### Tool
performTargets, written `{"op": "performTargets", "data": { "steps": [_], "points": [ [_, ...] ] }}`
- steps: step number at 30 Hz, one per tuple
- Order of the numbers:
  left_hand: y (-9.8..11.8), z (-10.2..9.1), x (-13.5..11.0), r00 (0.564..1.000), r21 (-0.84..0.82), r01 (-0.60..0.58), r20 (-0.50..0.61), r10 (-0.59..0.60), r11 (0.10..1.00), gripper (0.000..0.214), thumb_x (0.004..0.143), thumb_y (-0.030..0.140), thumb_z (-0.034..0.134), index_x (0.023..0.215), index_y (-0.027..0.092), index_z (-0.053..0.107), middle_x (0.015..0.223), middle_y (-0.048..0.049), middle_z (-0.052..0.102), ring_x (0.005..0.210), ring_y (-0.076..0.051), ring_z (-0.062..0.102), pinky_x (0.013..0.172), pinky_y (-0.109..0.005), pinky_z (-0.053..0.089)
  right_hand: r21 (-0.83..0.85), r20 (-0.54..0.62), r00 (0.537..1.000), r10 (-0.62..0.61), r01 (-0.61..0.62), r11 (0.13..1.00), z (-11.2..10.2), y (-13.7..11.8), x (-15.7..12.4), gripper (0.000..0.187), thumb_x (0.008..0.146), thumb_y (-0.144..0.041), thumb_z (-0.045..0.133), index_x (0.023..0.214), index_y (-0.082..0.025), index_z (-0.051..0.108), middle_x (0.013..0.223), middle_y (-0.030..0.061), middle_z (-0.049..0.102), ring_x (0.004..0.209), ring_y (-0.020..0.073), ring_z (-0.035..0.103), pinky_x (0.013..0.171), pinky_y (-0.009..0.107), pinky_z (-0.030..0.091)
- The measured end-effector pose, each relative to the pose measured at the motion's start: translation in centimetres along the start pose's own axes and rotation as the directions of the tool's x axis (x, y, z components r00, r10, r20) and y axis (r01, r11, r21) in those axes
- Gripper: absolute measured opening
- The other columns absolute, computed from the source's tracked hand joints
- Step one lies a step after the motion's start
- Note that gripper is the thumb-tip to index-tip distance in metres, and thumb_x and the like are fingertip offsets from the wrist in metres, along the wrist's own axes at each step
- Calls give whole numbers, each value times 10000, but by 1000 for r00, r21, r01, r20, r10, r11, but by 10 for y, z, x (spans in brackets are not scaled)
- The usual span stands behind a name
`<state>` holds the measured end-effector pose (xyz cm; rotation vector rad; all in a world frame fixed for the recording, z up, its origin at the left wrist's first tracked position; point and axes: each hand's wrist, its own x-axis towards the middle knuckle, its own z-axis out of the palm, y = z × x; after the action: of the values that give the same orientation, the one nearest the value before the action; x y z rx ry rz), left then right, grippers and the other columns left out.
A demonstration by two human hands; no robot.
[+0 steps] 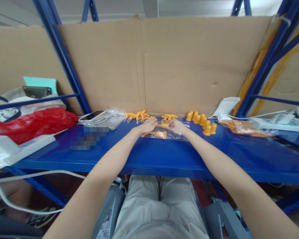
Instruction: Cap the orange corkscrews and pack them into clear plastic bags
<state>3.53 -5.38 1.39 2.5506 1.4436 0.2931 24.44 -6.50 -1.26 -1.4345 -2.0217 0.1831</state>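
Observation:
Both of my hands meet over a clear plastic bag [178,133] near the back of the blue shelf. Between them is an orange plastic piece with a flared end [163,125]. My left hand [149,125] has its fingers closed at the left end of this piece, and my right hand [177,127] is closed at its right end. In front of it, a second orange flared piece [159,134] lies on its side on the bag. Behind my left hand is a heap of orange handles with metal corkscrew spirals [139,116]. More orange handles [168,117] lie behind my right hand.
Several orange bell-shaped cups [207,127] stand at the right. Farther right is a bag of orange parts [244,127]. At the left are a tablet-like device with a white cable [97,115], plastic film [116,116] and a red bag [40,123]. Cardboard [179,66] stands behind the shelf [164,156].

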Motion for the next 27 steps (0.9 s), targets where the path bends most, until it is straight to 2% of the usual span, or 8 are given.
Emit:
{"op": "performTargets", "data": {
  "steps": [3,10,15,18,20,22,24,27],
  "points": [
    [3,7,4,998,74,-59,13,59,996,618,973,377,177,1509,79,253,1606,-116,181,1490,-179,111,1199,-310,41,-10,12,996,91,-91,996,-2,-6,-2,104,760,-129,658,860,-154,667,719,20,665,692,162,644,735,300,535],
    [9,10,1,987,65,-84,142,74,994,644,957,381,170,1532,92,186,1608,-88,135,1490,-196,95,1202,-337,71,233,97,993,-67,42,972,-2,0,0,136,739,-84,645,853,-138,696,841,56,728,768,160,668,727,272,543],
    [1,7,4,976,68,-82,209,66,994,667,951,426,194,1545,126,156,1615,-72,108,1491,-199,63,1200,-351,70,348,154,985,-73,15,937,-6,1,-2,280,740,-93,650,1006,-146,720,943,88,737,816,174,683,723,302,565],
    [-10,7,8,971,38,-56,234,46,998,723,925,453,278,1549,112,146,1615,-91,87,1491,-220,63,1197,-362,104,282,188,982,-2,-52,958,-15,-3,-4,256,744,-68,593,935,-143,745,895,82,739,740,166,680,701,307,566],
    [-18,6,11,968,23,-60,244,53,998,755,905,476,324,1553,132,148,1612,-89,102,1491,-228,79,1195,-382,113,167,101,992,80,-96,981,-25,-4,-3,219,750,-77,544,794,-137,750,782,72,729,671,165,668,677,297,554],
    [-26,5,13,967,27,-68,248,59,997,778,887,491,354,1556,150,147,1609,-88,126,1489,-230,104,1193,-391,119,62,-94,986,137,-132,989,-36,-2,-2,241,761,-104,506,720,-143,740,705,72,714,684,182,673,691,287,539],
    [-32,4,14,965,43,-67,256,53,997,793,879,500,366,1557,152,144,1611,-89,121,1489,-230,110,1191,-389,122,6,-281,944,175,-181,984,-45,4,-1,276,777,-125,472,745,-149,745,725,87,724,772,208,691,735,283,530],
    [-36,0,11,959,47,-45,280,30,998,802,875,512,371,1557,154,145,1616,-90,96,1491,-228,98,1189,-376,123,-43,-353,906,234,-265,963,-52,16,1,324,790,-115,440,869,-134,754,871,127,746,902,247,694,814,324,531]
  ]
}}
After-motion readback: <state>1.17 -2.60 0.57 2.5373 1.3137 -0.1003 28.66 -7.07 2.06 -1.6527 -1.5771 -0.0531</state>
